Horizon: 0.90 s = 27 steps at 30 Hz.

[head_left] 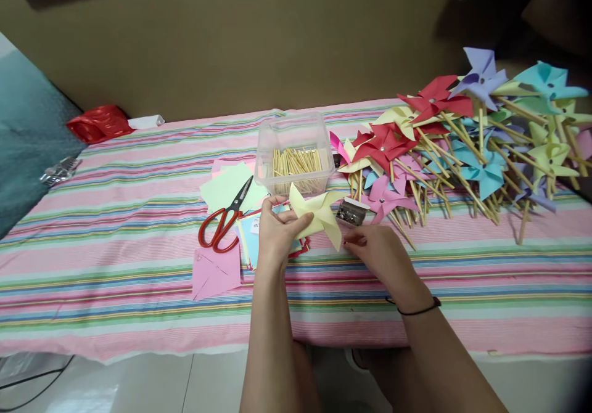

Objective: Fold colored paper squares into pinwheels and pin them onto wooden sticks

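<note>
My left hand point(278, 231) pinches a pale yellow paper pinwheel point(317, 214) at its folded middle; no stick shows on it. Just to its right, my right hand point(377, 249) has thumb and fingertips pressed together. A tiny dark speck shows at those fingertips, too small to name. Beyond the right hand lies a small open box of metal pins point(352, 211). Behind the pinwheel stands a clear plastic tub point(296, 126) with many thin wooden sticks point(297, 162) inside.
Red-handled scissors point(222, 223) rest on green paper point(226, 185) at the left, beside a cut pink paper square point(216, 272). Finished pinwheels on sticks point(383, 148) are heaped at the right. A red plastic bag point(99, 123) lies at the far left of the striped cloth point(139, 234).
</note>
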### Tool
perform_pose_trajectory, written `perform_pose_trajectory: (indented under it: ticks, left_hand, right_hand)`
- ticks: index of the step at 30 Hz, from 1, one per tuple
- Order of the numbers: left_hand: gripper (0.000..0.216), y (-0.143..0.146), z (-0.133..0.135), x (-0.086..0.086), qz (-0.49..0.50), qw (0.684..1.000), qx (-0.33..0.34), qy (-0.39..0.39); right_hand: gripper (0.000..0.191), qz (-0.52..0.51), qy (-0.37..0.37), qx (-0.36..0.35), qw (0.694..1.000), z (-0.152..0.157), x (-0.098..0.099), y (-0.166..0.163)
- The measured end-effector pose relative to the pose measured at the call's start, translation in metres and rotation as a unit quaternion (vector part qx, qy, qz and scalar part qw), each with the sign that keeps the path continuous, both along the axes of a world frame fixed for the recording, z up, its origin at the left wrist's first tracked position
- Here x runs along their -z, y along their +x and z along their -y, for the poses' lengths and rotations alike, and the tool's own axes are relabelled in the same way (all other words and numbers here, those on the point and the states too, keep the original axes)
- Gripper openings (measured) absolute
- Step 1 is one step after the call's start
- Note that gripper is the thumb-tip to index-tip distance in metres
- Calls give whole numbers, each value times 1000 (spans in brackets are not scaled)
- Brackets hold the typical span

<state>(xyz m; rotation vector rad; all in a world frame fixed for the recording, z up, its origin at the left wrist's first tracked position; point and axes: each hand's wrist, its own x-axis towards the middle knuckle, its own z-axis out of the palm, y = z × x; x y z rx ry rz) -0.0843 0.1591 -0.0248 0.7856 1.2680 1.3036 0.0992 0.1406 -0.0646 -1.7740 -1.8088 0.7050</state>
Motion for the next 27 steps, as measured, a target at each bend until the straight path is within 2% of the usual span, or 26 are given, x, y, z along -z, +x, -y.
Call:
perform_pose_trajectory:
  ticks: [5,8,13,19,21,24,27]
  left_hand:
    - [58,-1,0,2,-1,1000,-1,9]
    - [59,-1,1,2,8,1000,-12,7]
    - [60,2,-1,5,17,998,-49,20]
    - [54,7,-4,6,7,991,-119,68]
    - [53,8,-4,5,5,990,-124,72]
    - [53,11,-4,5,8,991,-104,79]
    - [52,15,-3,5,-7,993,-74,89]
  right_hand:
    - [13,10,23,21,999,0,-7,-2]
    - [8,-97,45,77,991,0,-11,-2]
    - [15,-348,56,120,928,0,-14,-3]
    - [20,-505,52,187,841,-4,-24,-5]
    - [20,-528,59,204,823,-5,-25,-5]
    - [16,-524,70,210,822,-5,-25,-6]
    - [13,-519,85,178,832,-4,-28,-11]
